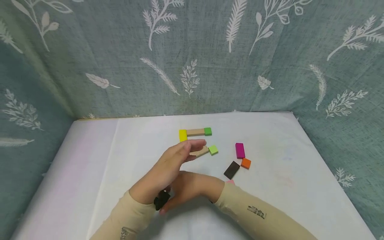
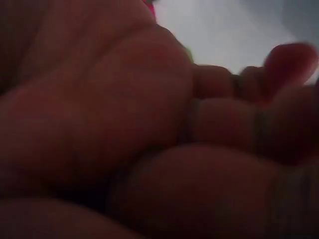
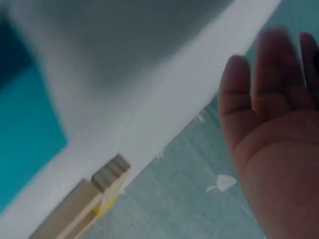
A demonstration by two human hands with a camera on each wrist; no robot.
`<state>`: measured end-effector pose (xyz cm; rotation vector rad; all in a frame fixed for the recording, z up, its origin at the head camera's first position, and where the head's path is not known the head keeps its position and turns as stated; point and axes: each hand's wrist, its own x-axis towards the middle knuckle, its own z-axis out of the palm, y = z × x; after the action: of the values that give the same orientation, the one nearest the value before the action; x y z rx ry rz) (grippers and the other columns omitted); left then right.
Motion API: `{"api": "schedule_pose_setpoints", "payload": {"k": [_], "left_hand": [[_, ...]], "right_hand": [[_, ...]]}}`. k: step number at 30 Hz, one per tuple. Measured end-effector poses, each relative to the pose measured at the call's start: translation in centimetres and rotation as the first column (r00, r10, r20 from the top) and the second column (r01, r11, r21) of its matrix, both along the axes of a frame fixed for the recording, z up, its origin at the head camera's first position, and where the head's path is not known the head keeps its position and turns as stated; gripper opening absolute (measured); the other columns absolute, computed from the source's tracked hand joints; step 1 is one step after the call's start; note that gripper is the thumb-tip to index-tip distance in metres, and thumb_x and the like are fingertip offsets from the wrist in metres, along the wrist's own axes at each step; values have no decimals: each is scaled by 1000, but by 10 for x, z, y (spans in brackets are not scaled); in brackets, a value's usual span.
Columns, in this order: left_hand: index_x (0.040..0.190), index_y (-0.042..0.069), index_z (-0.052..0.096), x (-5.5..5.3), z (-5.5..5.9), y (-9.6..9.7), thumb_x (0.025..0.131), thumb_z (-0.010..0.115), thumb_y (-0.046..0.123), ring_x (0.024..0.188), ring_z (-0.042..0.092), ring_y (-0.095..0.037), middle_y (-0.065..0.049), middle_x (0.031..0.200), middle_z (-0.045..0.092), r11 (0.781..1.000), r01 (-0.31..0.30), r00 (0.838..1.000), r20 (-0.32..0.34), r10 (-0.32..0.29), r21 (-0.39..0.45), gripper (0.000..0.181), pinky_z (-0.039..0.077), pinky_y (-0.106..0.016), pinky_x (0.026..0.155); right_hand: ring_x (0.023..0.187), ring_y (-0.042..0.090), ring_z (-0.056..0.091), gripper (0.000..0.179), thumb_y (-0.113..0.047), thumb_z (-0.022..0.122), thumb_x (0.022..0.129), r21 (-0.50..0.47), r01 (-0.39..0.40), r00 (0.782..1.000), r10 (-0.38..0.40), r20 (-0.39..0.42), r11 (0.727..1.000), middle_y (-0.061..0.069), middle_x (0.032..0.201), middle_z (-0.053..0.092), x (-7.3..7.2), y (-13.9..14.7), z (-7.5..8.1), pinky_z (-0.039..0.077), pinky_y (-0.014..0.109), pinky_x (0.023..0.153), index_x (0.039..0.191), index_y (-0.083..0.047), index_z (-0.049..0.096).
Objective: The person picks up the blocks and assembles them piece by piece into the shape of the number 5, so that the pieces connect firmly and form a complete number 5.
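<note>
In the head view my left hand (image 1: 174,163) hangs over the table, fingers loosely bent and nothing held in them. Crossing beneath it, my right hand (image 1: 193,185) reaches to the left wrist and grips a small black wrist camera (image 1: 162,200) strapped there, thumb at its lower side. Skin fills most of the dark left wrist view, a palm and bent fingers (image 2: 224,124) close to the lens. A hand with raised, spread fingers (image 3: 279,144) shows in the right wrist view. Under the left hand lies a pale wooden block (image 1: 202,152), partly hidden.
Behind the hands lie a yellow block (image 1: 182,135), a wooden plank (image 1: 195,132) and a green block (image 1: 208,131). A lime cube (image 1: 213,150), magenta block (image 1: 240,150), orange cube (image 1: 246,163), dark block (image 1: 232,170) and half-hidden pink block (image 1: 230,182) lie rightward. Patterned curtain (image 1: 126,66) encloses the white table.
</note>
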<state>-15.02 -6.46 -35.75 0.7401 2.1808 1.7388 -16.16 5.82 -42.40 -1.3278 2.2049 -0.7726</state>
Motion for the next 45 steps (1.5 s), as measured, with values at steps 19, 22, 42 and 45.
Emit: {"api": "schedule_pose_setpoints", "payload": {"k": [19, 22, 42, 45], "left_hand": [[142, 2, 55, -19, -35, -11, 95, 50, 69, 131, 57, -34, -19, 144, 57, 401, -543, 781, -619, -84, -738, 82, 52, -54, 96], [144, 2, 53, -18, -39, -11, 96, 53, 64, 132, 56, -34, -19, 147, 55, 522, -443, 823, -562, -87, -729, 78, 53, -53, 96], [153, 4, 42, -8, -43, -31, 94, 57, 65, 144, 44, -37, -20, 157, 42, 563, -362, 899, -438, 0, -743, 86, 43, -54, 110], [153, 3, 40, -6, -49, -34, 94, 56, 65, 147, 39, -39, -22, 159, 38, 525, -338, 920, -393, 7, -782, 87, 39, -59, 112]], "right_hand": [[56, -11, 41, 28, -48, 78, 86, 10, -22, 952, 24, -306, 1000, -18, 60, 50, 14, -4, -15, 33, 7, 57, 84, -22, 66], [61, -8, 44, 34, -53, 76, 85, 61, -7, 891, 33, -452, 998, -19, 63, 48, 14, -7, -16, 40, 11, 65, 80, -24, 60], [62, 1, 48, 51, -43, 76, 88, 158, 499, 833, -421, -359, 852, -18, 70, 56, 13, 103, 11, 42, 22, 56, 131, -18, 68], [60, 4, 49, 51, -41, 79, 86, 195, 623, 756, -519, -399, 758, -15, 66, 56, 10, 119, 8, 42, 24, 53, 130, -17, 69]]}}
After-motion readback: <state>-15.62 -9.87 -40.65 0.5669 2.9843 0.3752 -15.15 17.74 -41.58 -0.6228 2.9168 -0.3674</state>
